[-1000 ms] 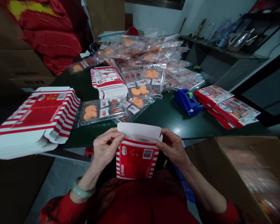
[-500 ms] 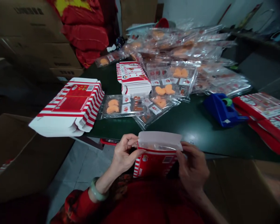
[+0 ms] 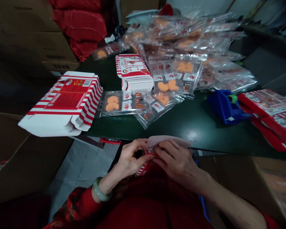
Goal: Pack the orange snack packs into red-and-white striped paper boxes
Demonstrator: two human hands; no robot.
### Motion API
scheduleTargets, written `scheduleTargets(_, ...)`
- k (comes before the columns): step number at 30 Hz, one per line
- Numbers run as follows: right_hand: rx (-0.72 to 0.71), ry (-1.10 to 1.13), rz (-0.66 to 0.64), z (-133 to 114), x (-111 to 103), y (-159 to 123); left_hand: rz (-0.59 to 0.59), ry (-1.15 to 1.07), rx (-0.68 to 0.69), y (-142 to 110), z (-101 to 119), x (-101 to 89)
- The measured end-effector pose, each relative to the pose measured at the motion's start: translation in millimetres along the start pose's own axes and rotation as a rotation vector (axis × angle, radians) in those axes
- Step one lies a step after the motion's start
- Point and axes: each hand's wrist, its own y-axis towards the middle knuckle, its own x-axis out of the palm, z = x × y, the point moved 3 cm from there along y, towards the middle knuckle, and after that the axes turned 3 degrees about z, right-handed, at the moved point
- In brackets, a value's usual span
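Left hand point(image 3: 131, 157): curled, left fingers point(image 3: 134, 145) and thumb closing around the left side of the carton's top; contact partly hidden.
Right hand point(image 3: 176, 162): flat and angled across the top, right fingers point(image 3: 168, 152) pressed onto the flap; thumb hidden, so pinch or plain press impossible to tell.
Carton: red-and-white striped carton point(image 3: 141, 170), held up between both hands, just off the near edge of the table, mostly hidden behind the hands.
Flap: white carton flap point(image 3: 169, 141), long axis running left-right across the view, bent, far side of the grip, right hand nearer and more on it.
Left wrist: jade bangle point(image 3: 100, 190), red sleeve point(image 3: 78, 203).
Table: dark green table point(image 3: 193, 127), near edge just beyond the flap.
Far left of table: flat stack of striped cartons point(image 3: 62, 101).
Table middle: second carton stack point(image 3: 133, 71), clear packs of orange shapes point(image 3: 121, 103), heaped bags behind point(image 3: 181, 38).
Right of table: blue tape dispenser point(image 3: 225, 106), red printed cartons point(image 3: 267, 101) at right edge.
Beyond table: brown cardboard boxes point(image 3: 33, 47), red sacks point(image 3: 78, 22).
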Motion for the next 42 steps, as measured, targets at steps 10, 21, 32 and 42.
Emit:
scheduleTargets(10, -0.025, -0.063, -0.069, 7.2, 2.0, -14.4, -0.449, 0.379, 0.325, 37.1, 30.9, -8.0)
scheduleTargets(21, 0.034, -0.007, -0.131, 3.5, 0.7, -16.9, -0.554, 0.480, 0.475, 40.3, 35.2, -8.8)
scheduleTargets(32, 0.086, 0.013, -0.212, -4.1, -3.3, -12.7, -0.474, 0.369, 0.427, 29.3, 38.5, -16.4)
scheduleTargets(42, 0.183, 0.229, -0.276, -3.7, -15.6, -2.7, -0.504, 0.327, 0.174, 23.3, 43.9, -21.0)
